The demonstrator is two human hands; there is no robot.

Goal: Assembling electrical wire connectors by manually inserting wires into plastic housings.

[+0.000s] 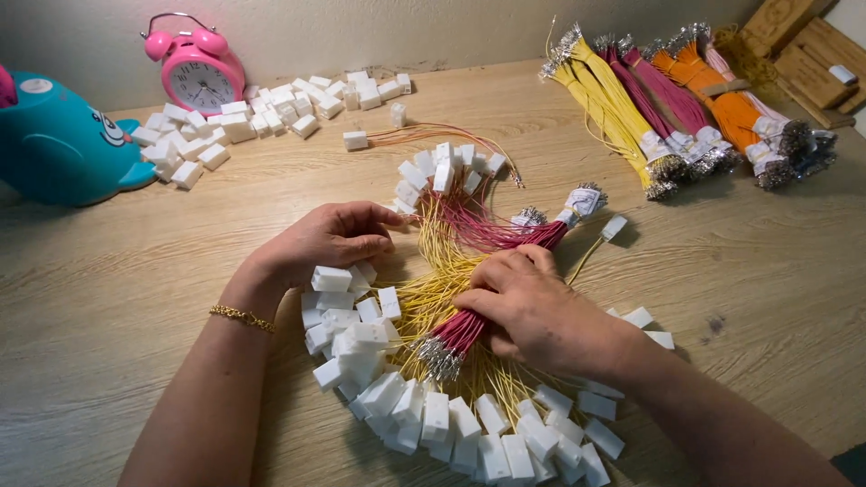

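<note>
The bundle of thin magenta-red wires (492,236) lies across the middle of the wooden worktop (108,298), running from its taped far end near the right down to a near end tipped with small silver metal terminals (439,357). It rests on a fan of thin yellow wires (433,298) whose ends carry small white plastic connector housings (433,415), heaped in an arc along the near side.

The wires look light, soft and limp; a single strand would bend and slip easily, and the crimped terminals seem delicate enough to deform if squeezed. The bundle would probably be best taken around its middle, or a single wire just behind its terminal, where it is stiffest. The white housings look hard, light and smooth, likely to scatter at a nudge.

The right hand (532,311) lies palm down over the red bundle, its grip curled partly together, fingers pressing on the wires close to the terminal end; whether any single strand is pinched underneath cannot be told. The left hand (329,239) rests just left of the wires, fingers bent loosely inward with the tips touching the yellow strands and the nearest white housings, nothing clearly clamped.

Farther off lie more white housings, yellow, magenta and orange wire bundles (686,108) at the far right, a pink alarm clock (198,72) and a teal whale-shaped toy (59,140).
</note>
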